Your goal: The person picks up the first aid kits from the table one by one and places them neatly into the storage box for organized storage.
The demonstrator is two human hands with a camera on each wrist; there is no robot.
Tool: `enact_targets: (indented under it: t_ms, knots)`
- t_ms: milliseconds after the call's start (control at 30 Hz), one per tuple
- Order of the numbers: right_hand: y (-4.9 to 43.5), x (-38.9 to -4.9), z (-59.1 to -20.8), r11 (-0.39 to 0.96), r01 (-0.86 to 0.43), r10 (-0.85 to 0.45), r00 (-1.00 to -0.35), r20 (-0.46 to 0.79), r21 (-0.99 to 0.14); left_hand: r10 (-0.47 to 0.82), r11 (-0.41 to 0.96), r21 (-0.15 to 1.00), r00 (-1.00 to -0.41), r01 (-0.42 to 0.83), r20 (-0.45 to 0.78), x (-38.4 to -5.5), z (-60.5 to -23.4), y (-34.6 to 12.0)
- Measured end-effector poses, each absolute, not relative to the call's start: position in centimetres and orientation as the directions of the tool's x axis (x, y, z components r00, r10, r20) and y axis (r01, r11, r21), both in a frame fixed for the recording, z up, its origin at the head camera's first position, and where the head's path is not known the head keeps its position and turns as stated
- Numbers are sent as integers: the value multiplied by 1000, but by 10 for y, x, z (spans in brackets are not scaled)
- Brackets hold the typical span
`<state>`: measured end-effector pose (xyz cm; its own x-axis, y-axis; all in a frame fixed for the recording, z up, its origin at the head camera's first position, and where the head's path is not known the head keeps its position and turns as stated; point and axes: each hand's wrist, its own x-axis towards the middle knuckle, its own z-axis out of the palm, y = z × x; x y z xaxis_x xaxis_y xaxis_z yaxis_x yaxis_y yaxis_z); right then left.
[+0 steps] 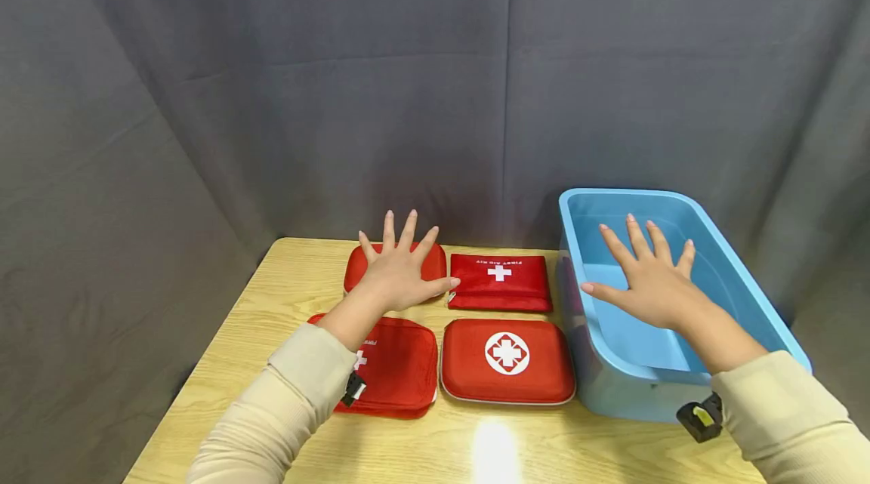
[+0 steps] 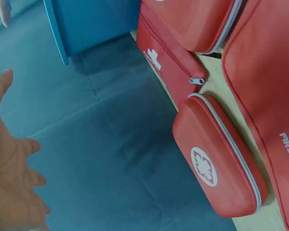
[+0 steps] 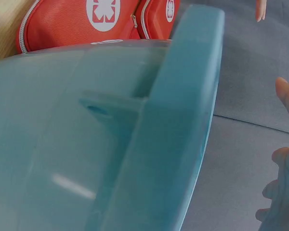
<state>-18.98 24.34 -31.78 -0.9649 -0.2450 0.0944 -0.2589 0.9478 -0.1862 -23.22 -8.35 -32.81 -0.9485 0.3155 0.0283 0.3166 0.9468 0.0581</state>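
Observation:
My left hand (image 1: 396, 278) is held up with its fingers spread, above the red first aid cases on the left. Behind it lies a red hard case (image 1: 433, 265), partly covered by the fingers. Below the wrist is a red first aid pouch (image 1: 401, 371), half hidden by the sleeve. A flat red first aid pouch (image 1: 499, 282) lies at the back, and a red zip case (image 1: 469, 359) with a round white cross badge sits in front of it. Over the blue plastic bin (image 1: 578, 265), my right hand (image 1: 649, 284) is spread too, holding nothing.
The blue bin stands at the right of the wooden table (image 1: 272, 333), close beside the red cases. A grey curtain (image 1: 340, 91) hangs behind the table. Small black devices (image 1: 701, 417) are strapped at both wrists.

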Motion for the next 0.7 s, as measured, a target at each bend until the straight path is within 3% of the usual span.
enact_targets:
  t_ms: [700]
  knots:
    - [269,-177,-322,960,-230,-229,-973,27,-158,224,963,156,-974,219,-18,-216,-343,-118]
